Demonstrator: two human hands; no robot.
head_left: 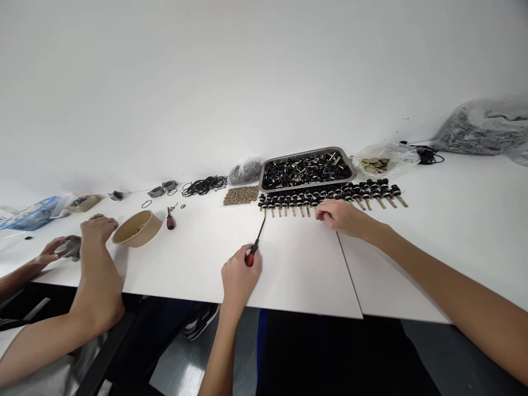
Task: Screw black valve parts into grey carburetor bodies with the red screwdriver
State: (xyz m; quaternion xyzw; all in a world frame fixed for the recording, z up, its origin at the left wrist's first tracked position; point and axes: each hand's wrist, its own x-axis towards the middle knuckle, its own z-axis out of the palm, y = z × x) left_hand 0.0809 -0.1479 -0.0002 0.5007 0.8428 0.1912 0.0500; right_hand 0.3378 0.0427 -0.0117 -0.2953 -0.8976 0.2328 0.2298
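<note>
My left hand [241, 269] is closed round the red handle of a screwdriver [258, 240], whose tip points up at the left end of a row of black-headed parts with brass stems [293, 210]. At the right half of that row, my right hand [336, 215] has its fingers curled together; whatever lies between them is too small to make out. Behind the row is a metal tray [307, 188] full of black and brass parts. A flat pile of small brass pieces [241, 196] lies left of the tray.
A co-worker's hands [99, 228] work at the left, beside a beige bowl [154, 226]. Another screwdriver [170, 220], black rings [205, 186] and grey clamps [157, 192] lie nearby. Plastic bags [480, 129] stand at the back right. A seam crosses the white table [305, 275].
</note>
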